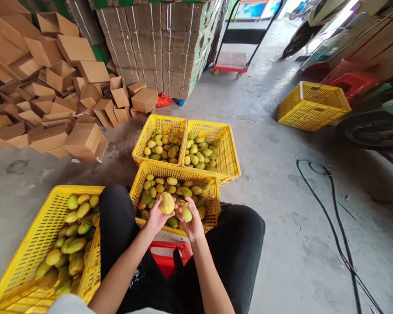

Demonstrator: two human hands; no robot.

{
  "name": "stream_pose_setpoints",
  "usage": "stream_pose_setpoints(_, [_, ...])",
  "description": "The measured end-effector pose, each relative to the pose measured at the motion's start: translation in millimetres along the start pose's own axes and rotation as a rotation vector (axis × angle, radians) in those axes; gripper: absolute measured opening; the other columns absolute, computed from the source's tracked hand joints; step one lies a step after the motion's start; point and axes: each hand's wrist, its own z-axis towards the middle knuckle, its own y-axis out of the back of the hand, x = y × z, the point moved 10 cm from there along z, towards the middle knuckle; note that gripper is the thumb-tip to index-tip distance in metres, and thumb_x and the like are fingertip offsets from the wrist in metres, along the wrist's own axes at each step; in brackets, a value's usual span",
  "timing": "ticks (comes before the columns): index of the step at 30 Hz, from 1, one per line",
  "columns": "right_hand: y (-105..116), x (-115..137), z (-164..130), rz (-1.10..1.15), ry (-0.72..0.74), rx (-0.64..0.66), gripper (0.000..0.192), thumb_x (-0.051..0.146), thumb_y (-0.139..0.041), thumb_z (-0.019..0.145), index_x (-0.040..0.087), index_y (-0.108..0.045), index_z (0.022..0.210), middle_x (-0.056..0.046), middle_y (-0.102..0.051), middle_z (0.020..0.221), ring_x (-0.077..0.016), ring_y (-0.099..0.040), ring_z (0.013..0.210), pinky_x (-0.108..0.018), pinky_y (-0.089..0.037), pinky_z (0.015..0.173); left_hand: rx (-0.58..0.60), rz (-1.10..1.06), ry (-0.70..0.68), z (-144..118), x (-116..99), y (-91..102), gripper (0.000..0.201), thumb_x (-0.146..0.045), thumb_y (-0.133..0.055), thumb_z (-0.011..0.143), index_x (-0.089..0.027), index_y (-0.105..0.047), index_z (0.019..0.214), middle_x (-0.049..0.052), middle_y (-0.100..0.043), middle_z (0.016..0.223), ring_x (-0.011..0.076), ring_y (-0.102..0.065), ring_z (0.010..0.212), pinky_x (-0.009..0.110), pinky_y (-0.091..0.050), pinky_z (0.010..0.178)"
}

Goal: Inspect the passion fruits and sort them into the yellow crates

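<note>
My left hand [155, 216] holds a yellowish mango [167, 203] over the near yellow crate [177, 170]. My right hand [190, 220] grips a second yellow-green mango [186, 213] right beside it. Both hands hover above the crate's near edge, between my knees in black trousers. The crate under them holds several green and yellow mangoes. Two more yellow crates of mangoes stand just behind it, one on the left [150, 131] and one on the right [231, 152].
A fourth yellow crate [36, 235] full of mangoes sits at my left knee. A red stool [165, 257] is under me. Loose cardboard boxes [52, 87] pile up at left, stacked flat cartons [160, 43] behind. An empty yellow crate [311, 107], a black cable [334, 218] and a trolley [231, 65] lie to the right.
</note>
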Motion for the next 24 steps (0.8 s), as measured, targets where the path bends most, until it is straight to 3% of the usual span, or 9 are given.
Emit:
stream_pose_setpoints(3, [-4, 1, 0, -0.027, 0.028, 0.036, 0.018, 0.028, -0.070, 0.076, 0.022, -0.056, 0.085, 0.002, -0.057, 0.080, -0.0087, -0.055, 0.063, -0.013, -0.036, 0.040, 0.030, 0.057, 0.012, 1, 8, -0.7, 0.030, -0.040, -0.061, 0.083, -0.012, -0.062, 0.094, 0.009, -0.065, 0.088, 0.0139, -0.061, 0.065, 0.018, -0.042, 0.045])
stream_pose_setpoints(7, [-10, 4, -1, -0.060, 0.048, 0.046, 0.017, 0.032, -0.067, 0.078, 0.020, -0.055, 0.080, 0.002, -0.056, 0.078, -0.0083, -0.054, 0.063, -0.013, -0.036, 0.040, 0.051, 0.080, 0.001, -1, 6, -4.4, 0.032, -0.038, -0.063, 0.081, -0.019, -0.058, 0.105, 0.006, -0.064, 0.086, 0.0146, -0.061, 0.064, 0.019, -0.041, 0.045])
stream_pose_setpoints(10, [-11, 5, -2, -0.010, 0.015, 0.029, 0.017, 0.037, -0.062, 0.081, 0.020, -0.058, 0.082, 0.001, -0.059, 0.081, -0.0097, -0.057, 0.067, -0.016, -0.044, 0.047, 0.038, 0.002, 0.016, -3, 4, -5.3, 0.031, -0.037, -0.057, 0.081, -0.016, -0.058, 0.104, 0.009, -0.066, 0.093, 0.0198, -0.065, 0.074, 0.027, -0.050, 0.056])
stream_pose_setpoints(13, [-9, 8, -3, 0.061, -0.001, 0.011, 0.022, 0.036, -0.059, 0.077, 0.021, -0.062, 0.094, -0.004, -0.065, 0.099, -0.0177, -0.063, 0.086, -0.028, -0.055, 0.065, 0.051, -0.094, -0.002, -4, -1, -7.6, 0.030, -0.032, -0.051, 0.082, -0.013, -0.060, 0.103, 0.014, -0.066, 0.104, 0.0255, -0.065, 0.092, 0.040, -0.053, 0.076])
stream_pose_setpoints(16, [-9, 9, -3, 0.080, 0.005, 0.020, 0.030, 0.031, -0.060, 0.075, 0.023, -0.062, 0.104, -0.006, -0.064, 0.114, -0.0219, -0.062, 0.099, -0.036, -0.056, 0.076, 0.035, -0.120, -0.047, -3, -6, -5.9, 0.028, -0.030, -0.049, 0.085, -0.011, -0.061, 0.102, 0.014, -0.066, 0.107, 0.0251, -0.063, 0.098, 0.041, -0.052, 0.083])
stream_pose_setpoints(20, [-5, 3, -2, 0.058, -0.020, 0.009, 0.035, 0.034, -0.065, 0.077, 0.024, -0.060, 0.110, -0.005, -0.064, 0.106, -0.0157, -0.063, 0.087, -0.026, -0.056, 0.063, 0.001, -0.031, -0.027, -1, -4, -1.4, 0.030, -0.035, -0.052, 0.087, -0.011, -0.060, 0.103, 0.012, -0.067, 0.101, 0.0202, -0.066, 0.083, 0.031, -0.054, 0.067])
stream_pose_setpoints(24, [-7, 5, -3, 0.073, 0.012, 0.039, 0.021, 0.034, -0.068, 0.077, 0.023, -0.061, 0.094, 0.001, -0.058, 0.079, -0.0064, -0.052, 0.059, -0.011, -0.040, 0.040, 0.017, 0.029, 0.019, -4, 5, -2.2, 0.029, -0.039, -0.061, 0.081, -0.018, -0.057, 0.099, 0.005, -0.064, 0.082, 0.0149, -0.062, 0.064, 0.022, -0.047, 0.051])
